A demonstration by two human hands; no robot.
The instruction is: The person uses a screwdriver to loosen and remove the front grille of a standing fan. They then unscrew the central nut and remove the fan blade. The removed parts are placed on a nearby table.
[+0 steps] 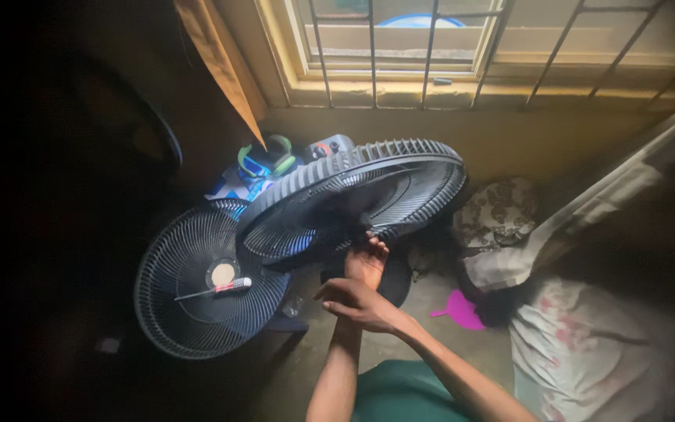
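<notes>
Dim room, under barred window: left hand (366, 262) reaches up, fingers closed on fan head (353, 199) at 12 o'clock; right hand (357, 303) flat on wrist, fingers apart, holding nothing. Detached grille (197, 312) w/ screwdriver (216, 289) at 9 o'clock. Best supported from below, kept steady.

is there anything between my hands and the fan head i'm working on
Nothing visible. The left hand already reaches up to the rear grille of the fan head, seemingly touching it. The right hand lies across the left wrist just below, with no object between it and the fan.
</notes>
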